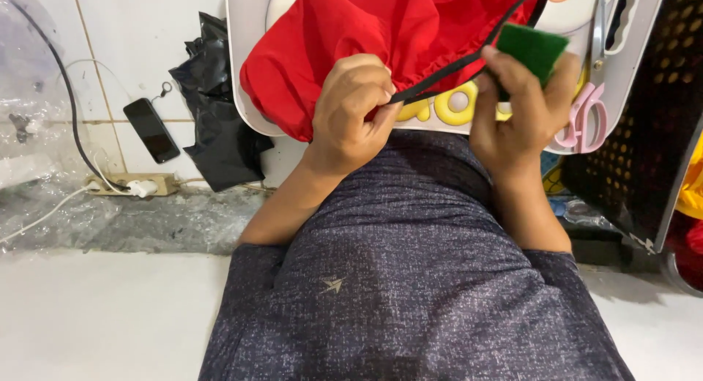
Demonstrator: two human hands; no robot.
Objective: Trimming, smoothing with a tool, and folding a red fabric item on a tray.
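My left hand (359,103) pinches the black cord (454,62) edging the red cloth (351,37), grip tight; my right hand (523,106) clamps a green scouring pad (534,48) above the white worktop (249,30).

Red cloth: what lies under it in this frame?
Under the red cloth shows a white board with yellow raised shapes; the cloth covers most of it. The left hand pinches its black cord; the right hand holds a green pad.
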